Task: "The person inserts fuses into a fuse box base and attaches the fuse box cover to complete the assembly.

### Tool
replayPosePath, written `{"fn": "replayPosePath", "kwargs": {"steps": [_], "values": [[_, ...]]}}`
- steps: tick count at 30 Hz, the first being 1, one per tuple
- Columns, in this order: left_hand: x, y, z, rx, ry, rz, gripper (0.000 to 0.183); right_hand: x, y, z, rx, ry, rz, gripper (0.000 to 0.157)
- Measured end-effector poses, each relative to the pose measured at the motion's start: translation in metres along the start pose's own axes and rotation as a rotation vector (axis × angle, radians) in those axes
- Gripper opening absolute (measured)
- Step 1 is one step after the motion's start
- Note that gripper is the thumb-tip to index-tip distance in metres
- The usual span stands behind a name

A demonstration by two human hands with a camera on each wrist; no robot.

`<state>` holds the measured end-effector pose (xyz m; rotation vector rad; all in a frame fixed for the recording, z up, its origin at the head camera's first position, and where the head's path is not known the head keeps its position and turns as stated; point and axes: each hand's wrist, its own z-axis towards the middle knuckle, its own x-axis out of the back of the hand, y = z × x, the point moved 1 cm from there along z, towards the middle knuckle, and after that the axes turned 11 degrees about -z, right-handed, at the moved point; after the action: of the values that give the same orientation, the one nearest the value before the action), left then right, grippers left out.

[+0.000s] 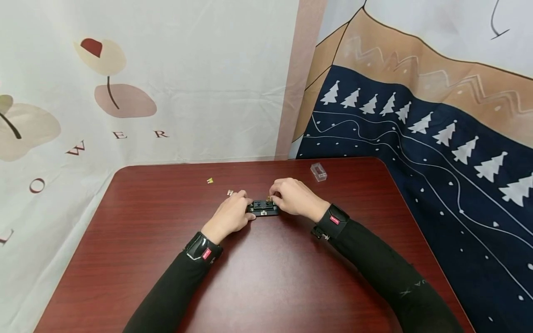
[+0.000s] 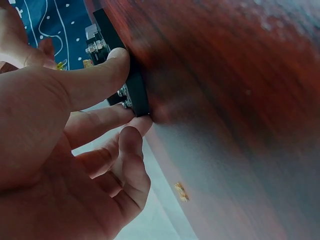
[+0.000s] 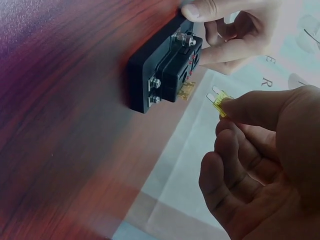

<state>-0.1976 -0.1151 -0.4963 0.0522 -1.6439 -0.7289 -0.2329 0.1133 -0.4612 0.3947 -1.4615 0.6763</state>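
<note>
Pinching yellow fuse, hidden overhead, right hand.

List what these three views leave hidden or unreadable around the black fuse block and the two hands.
- Head view: yellow fuse in the right hand, hidden behind the fingers.
- Head view: two small pieces on the table, one yellow, too small to identify.
- Left wrist view: fuse block top, covered by the left hand.
- Right wrist view: block's markings, too blurred to read.
</note>
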Motion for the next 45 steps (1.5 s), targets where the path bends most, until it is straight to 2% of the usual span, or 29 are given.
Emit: {"fn": "replayPosePath", "kwargs": {"steps": [6, 7, 8, 11, 13, 14, 15, 18, 21, 27, 34, 40, 42, 45], "values": [[0.000, 0.001, 0.000, 0.018, -0.014, -0.007, 0.047, -0.007, -0.002, 0.000, 0.007, -0.010, -0.004, 0.009], [-0.008, -0.008, 0.004, 0.011, -0.006, -0.013, 0.047, -0.008, -0.002, 0.000, 0.007, -0.013, -0.006, 0.009], [-0.008, -0.009, 0.004, -0.001, -0.001, -0.009, 0.048, -0.010, -0.002, 0.000, 0.006, -0.016, -0.005, 0.009], [-0.026, -0.033, 0.013, -0.029, 0.024, -0.037, 0.051, -0.013, -0.003, 0.000, 0.004, -0.028, -0.003, 0.009], [-0.031, -0.040, 0.015, -0.052, 0.040, -0.038, 0.053, -0.015, -0.004, -0.001, 0.004, -0.031, -0.006, 0.009], [-0.028, -0.036, 0.013, -0.054, 0.039, -0.031, 0.052, -0.015, -0.004, -0.001, 0.004, -0.033, -0.005, 0.009], [-0.032, -0.041, 0.016, -0.051, 0.044, -0.041, 0.052, -0.016, -0.004, -0.001, 0.005, -0.034, -0.009, 0.009], [-0.026, -0.032, 0.012, -0.057, 0.037, -0.016, 0.051, -0.018, -0.005, -0.002, 0.006, -0.035, -0.021, 0.010], [-0.029, -0.036, 0.014, -0.063, 0.041, -0.021, 0.050, -0.020, -0.005, -0.002, 0.014, -0.030, -0.036, 0.010], [-0.018, -0.024, 0.011, -0.035, 0.027, -0.037, 0.049, -0.021, -0.005, -0.001, 0.031, -0.016, -0.037, 0.010], [-0.031, -0.038, 0.017, -0.045, 0.049, -0.022, 0.050, -0.023, -0.005, -0.002, 0.047, -0.008, -0.044, 0.008], [-0.014, -0.019, 0.008, -0.027, 0.028, -0.027, 0.049, -0.022, -0.007, -0.001, 0.050, -0.019, -0.041, 0.008], [-0.016, -0.021, 0.008, -0.022, 0.025, -0.033, 0.050, -0.022, -0.008, -0.001, 0.046, -0.025, -0.038, 0.009], [-0.029, -0.036, 0.014, -0.024, 0.042, -0.037, 0.051, -0.022, -0.008, 0.000, 0.036, -0.032, -0.040, 0.008]]}}
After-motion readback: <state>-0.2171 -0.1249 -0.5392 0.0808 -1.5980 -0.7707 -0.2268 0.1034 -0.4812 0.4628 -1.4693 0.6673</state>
